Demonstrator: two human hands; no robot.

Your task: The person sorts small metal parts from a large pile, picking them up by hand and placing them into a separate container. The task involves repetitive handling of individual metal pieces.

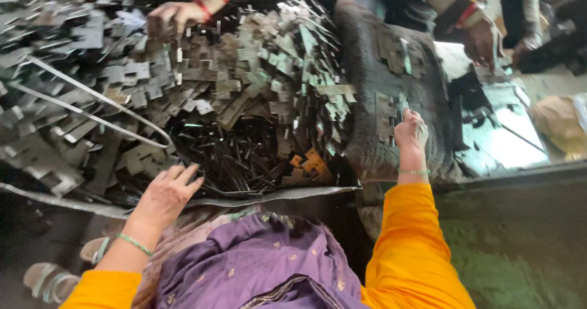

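Note:
A big heap of flat grey stamped metal pieces (232, 70) fills the middle and left. My left hand (168, 193) reaches with spread fingers toward the dark thin metal strips (238, 156) at the heap's near edge; nothing is visibly held. My right hand (409, 128) is raised over a dark grey sack (391, 89) and pinches a thin flat metal piece (420, 132). A few stamped pieces (385, 116) lie flat on the sack just left of that hand.
Other people's hands work at the far side: one with red bangles (177, 12) on the heap, another (483, 40) at the upper right. A bent metal rod (92, 104) lies across the heap. Shiny sheet metal (507, 132) sits at right.

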